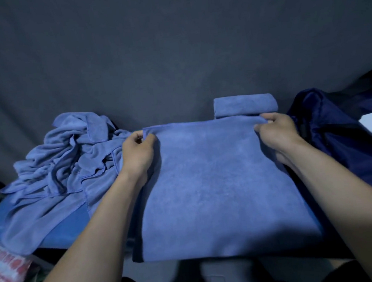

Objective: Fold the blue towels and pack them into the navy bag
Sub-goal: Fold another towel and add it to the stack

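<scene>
blue towel (plush, squarish) lies flat; left hand and right hand pinch its far corners, seemingly doubled.

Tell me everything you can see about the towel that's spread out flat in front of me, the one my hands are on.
The flat towel is medium blue, with a soft, fuzzy pile like microfibre. It lies smooth across the middle of the table, its near edge at the table's front. The left hand pinches its far left corner and the right hand pinches its far right corner, bunching the cloth slightly there. A folded towel sits just behind its far edge.
</scene>
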